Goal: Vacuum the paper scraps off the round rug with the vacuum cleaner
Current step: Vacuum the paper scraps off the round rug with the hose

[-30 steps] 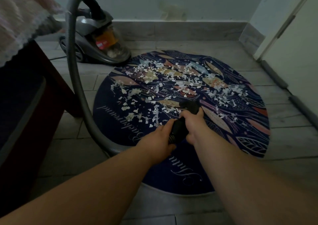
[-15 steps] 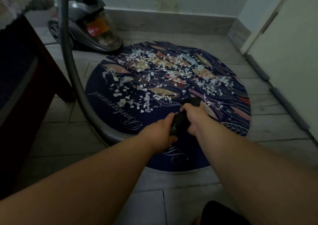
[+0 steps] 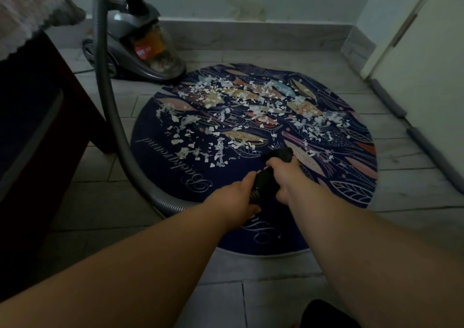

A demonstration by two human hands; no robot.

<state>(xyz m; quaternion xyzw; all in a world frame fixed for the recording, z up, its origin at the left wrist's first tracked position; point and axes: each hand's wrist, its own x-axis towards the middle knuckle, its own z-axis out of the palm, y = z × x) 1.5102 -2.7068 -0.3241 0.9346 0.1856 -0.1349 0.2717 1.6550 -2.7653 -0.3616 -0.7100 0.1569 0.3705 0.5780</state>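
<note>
A round dark-blue rug (image 3: pixel 160 177) with leaf patterns lies on the tiled floor. White paper scraps (image 3: pixel 251 109) are strewn across its far and middle parts. Both hands grip the black vacuum nozzle (image 3: pixel 278 155), whose tip rests on the rug near its middle right. My right hand (image 3: pixel 283 177) holds the front of the handle, and my left hand (image 3: pixel 233 199) holds its ribbed rear end. A grey hose (image 3: pixel 113 117) curves from there round the rug's left side up to the grey canister vacuum (image 3: pixel 140 46) at the back left.
A dark wooden table (image 3: pixel 50 96) with a pale lace cloth (image 3: pixel 27 9) stands on the left, close to the hose. A wall with a grey skirting (image 3: pixel 263 36) runs behind. A white door (image 3: pixel 426 76) with grey draught stoppers (image 3: pixel 426 147) is on the right.
The nozzle has drawn back toward me over the rug's near middle, and both hands came with it. My view has shifted a little; the scraps look much the same.
</note>
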